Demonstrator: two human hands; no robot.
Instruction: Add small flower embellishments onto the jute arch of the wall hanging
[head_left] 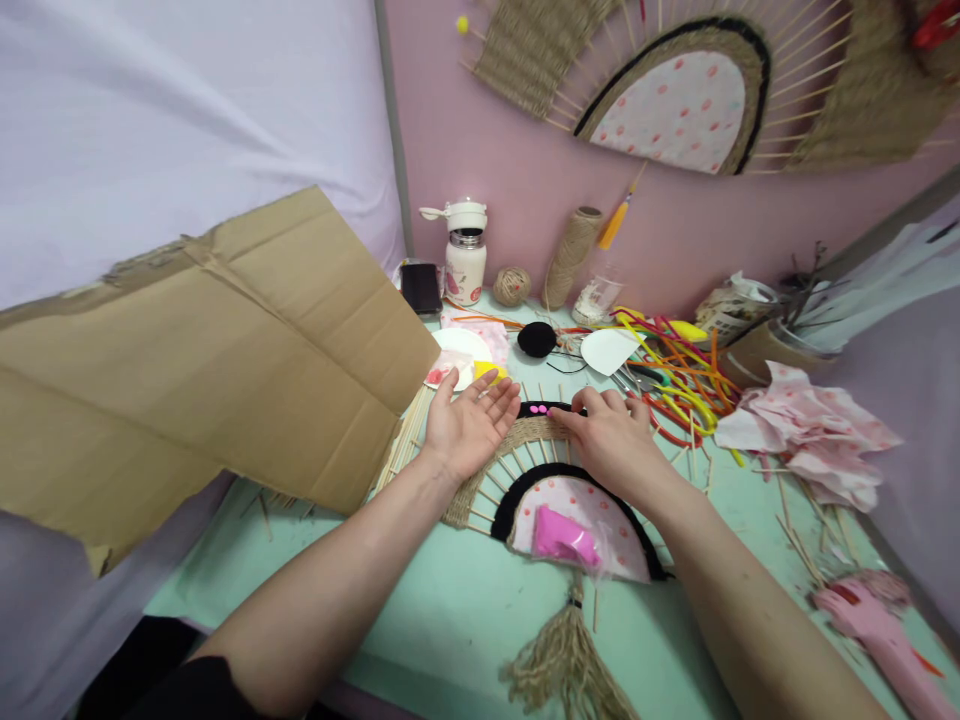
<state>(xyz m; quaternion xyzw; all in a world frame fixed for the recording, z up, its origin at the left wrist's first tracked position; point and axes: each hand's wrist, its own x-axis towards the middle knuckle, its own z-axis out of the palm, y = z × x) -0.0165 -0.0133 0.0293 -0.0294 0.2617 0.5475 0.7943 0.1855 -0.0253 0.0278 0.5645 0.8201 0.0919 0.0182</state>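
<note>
Head view of a craft desk (pixel 450 620). A half-round woven fan (pixel 525 470) lies flat at centre, its stick ribs radiating toward 12 o'clock, a jute tassel (pixel 562 660) trailing off it at 6 o'clock. The left hand (pixel 469 420) rests on the fan's rim at about 10 o'clock, palm half up, fingers spread and loosely open, gripping nothing. The right hand (pixel 611 440) lies palm down on the rim at about 1 o'clock, fingers curled, tips pressing a black band (pixel 551 408) that carries small pink dots (pixel 538 409); whether anything is pinched under those fingertips cannot be told. A pink packet (pixel 562 535) lies on the fan's cloth panel (pixel 592 515), toward 6 o'clock from the hands. From the fan, cardboard (pixel 210 350) leans at 9 o'clock, a bottle (pixel 465 255) and twine (pixel 511 285) stand at 12 o'clock, coloured wires (pixel 675 370) pile at 2 o'clock. Judged from its build, the fan is light, the thin ribs brittle, the weave and cloth soft; it is best held at the woven band, not by single ribs
</note>
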